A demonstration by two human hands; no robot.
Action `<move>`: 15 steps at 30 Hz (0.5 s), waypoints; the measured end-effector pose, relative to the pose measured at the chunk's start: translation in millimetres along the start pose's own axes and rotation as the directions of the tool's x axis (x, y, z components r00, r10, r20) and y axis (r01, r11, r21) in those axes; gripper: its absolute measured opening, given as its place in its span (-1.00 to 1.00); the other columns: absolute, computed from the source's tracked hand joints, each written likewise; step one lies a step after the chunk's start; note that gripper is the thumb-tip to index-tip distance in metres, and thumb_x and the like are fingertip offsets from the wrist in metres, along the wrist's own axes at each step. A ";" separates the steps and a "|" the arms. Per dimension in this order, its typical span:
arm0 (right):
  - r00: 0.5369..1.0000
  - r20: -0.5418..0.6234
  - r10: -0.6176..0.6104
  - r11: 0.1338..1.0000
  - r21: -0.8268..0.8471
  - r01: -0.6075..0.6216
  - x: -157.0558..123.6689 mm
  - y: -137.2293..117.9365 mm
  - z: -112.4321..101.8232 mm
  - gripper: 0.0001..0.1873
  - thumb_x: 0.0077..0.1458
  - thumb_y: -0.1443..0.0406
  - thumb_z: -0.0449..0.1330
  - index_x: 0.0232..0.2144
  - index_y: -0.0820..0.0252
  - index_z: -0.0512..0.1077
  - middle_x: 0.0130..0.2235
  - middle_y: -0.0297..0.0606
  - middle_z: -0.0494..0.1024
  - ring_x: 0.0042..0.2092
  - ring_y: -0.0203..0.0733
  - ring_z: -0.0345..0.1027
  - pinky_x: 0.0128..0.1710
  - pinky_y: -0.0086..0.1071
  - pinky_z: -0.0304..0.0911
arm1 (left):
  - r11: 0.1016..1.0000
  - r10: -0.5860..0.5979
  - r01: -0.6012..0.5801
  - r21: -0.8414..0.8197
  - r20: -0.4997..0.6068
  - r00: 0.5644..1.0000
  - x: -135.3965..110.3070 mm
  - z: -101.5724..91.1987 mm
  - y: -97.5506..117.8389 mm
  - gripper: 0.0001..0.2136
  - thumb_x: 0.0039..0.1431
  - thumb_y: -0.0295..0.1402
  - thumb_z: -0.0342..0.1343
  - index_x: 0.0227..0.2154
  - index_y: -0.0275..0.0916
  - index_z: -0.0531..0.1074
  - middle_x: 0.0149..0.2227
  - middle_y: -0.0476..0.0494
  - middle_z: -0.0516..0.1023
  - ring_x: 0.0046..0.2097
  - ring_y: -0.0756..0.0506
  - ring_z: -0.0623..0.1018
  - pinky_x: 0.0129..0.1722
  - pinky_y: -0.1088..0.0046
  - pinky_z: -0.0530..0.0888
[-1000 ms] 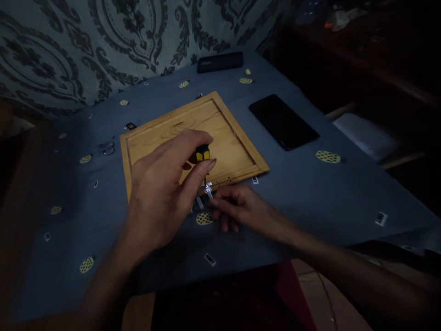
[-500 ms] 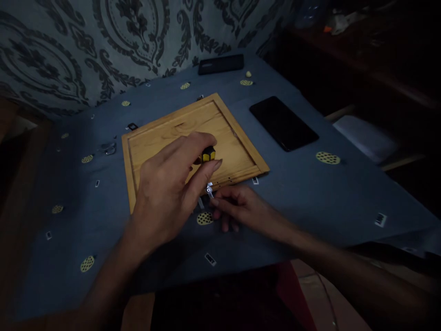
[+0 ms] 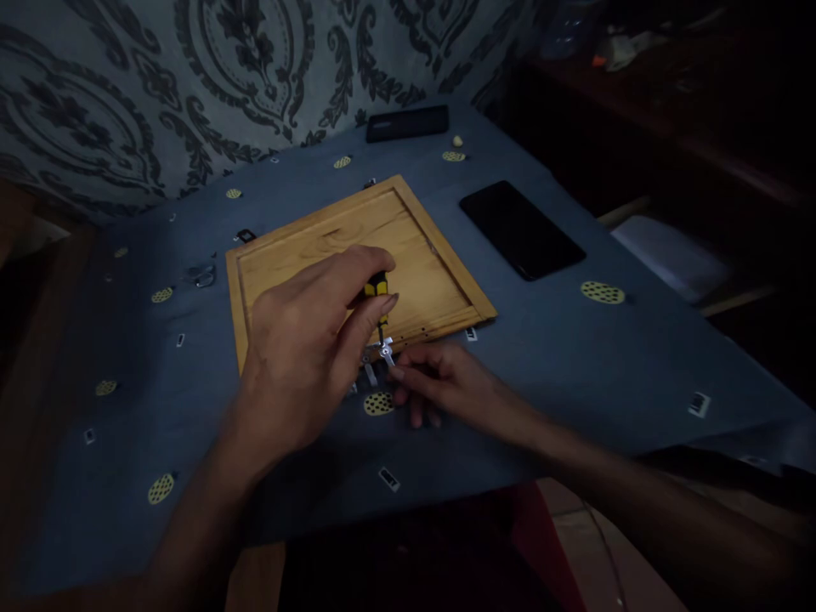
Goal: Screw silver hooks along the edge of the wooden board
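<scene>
Screwdriver point(image 3: 377, 287) gripped upright by left hand point(image 3: 304, 357) fingers | right hand point(image 3: 450, 387) fingers pinch metal bracket point(image 3: 386, 352) beneath tip

A black phone point(image 3: 521, 229) lies on the blue tablecloth point(image 3: 605, 357).

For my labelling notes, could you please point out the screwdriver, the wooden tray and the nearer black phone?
screwdriver point(image 3: 377, 287), head view, yellow-and-black handle.
wooden tray point(image 3: 433, 272), head view, bare inner panel.
nearer black phone point(image 3: 521, 229), head view, screen middle.

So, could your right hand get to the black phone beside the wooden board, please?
Probably yes: the phone lies on open cloth, nothing between it and the right hand, though that hand's fingers currently pinch a small metal piece.
</scene>
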State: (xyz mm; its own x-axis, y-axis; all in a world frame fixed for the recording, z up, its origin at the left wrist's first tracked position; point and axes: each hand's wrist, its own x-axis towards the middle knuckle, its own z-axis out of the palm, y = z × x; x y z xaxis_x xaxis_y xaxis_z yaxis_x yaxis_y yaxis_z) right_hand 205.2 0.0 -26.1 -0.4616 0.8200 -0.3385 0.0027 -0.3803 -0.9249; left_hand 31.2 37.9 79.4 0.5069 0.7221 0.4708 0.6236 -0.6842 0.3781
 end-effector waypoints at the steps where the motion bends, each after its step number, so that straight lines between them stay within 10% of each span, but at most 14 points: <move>1: 1.000 0.001 0.000 1.000 -0.003 0.000 0.3 0.6 0.0 -0.52 0.11 -0.08 0.29 -0.48 0.20 0.36 -0.47 -0.34 0.51 -0.57 -0.41 0.40 -0.67 -0.55 0.20 | 1.000 0.000 0.000 0.005 0.004 1.000 -0.2 -0.3 -0.6 -0.85 0.33 -0.40 0.14 -0.08 -0.16 0.50 -0.12 -0.07 0.66 -0.19 -0.08 0.66 -0.19 0.42 0.61; 15: 1.000 -0.014 0.014 1.000 0.010 -0.014 0.5 1.7 1.0 -0.57 0.12 -0.03 0.30 -0.47 0.19 0.36 -0.47 -0.35 0.52 -0.57 -0.42 0.40 -0.67 -0.55 0.19 | 0.999 0.037 -0.038 -0.017 -0.038 0.999 -1.5 5.7 -3.0 -0.84 0.32 -0.37 0.19 -0.07 -0.12 0.49 -0.13 -0.06 0.64 -0.18 -0.07 0.64 -0.13 0.38 0.62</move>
State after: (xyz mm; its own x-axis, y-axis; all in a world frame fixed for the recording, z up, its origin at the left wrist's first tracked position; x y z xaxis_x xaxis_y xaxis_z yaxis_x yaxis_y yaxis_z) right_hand 204.1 -0.7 -27.7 -0.4487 0.8205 -0.3543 0.0003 -0.3963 -0.9181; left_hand 32.0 39.5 73.0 0.5068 0.6917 0.5145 0.5935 -0.7128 0.3738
